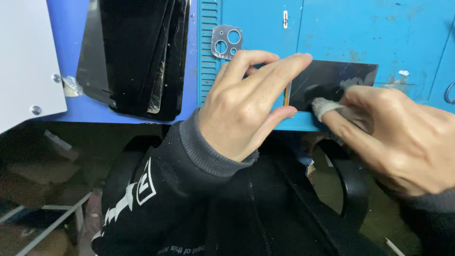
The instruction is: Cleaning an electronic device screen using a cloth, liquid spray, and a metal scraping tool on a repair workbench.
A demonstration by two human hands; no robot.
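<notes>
A black glossy phone panel (pixel 332 83) lies flat on the blue work mat (pixel 332 28) near its front edge. My left hand (pixel 246 104) presses down on the panel's left end, fingers spread over it and thumb at the mat's edge. My right hand (pixel 398 137) holds a small grey cloth pad (pixel 327 106) wrapped over a fingertip and rubs it against the panel's lower edge. A thin yellow-orange strip (pixel 287 94) shows at the panel's left end under my fingers.
A stack of black phone panels (pixel 137 52) lies at the upper left on the blue surface. A metal camera-lens frame (pixel 226 41) rests behind my left hand. A white machine housing (pixel 26 57) stands far left. A black chair (pixel 350 189) sits below the table edge.
</notes>
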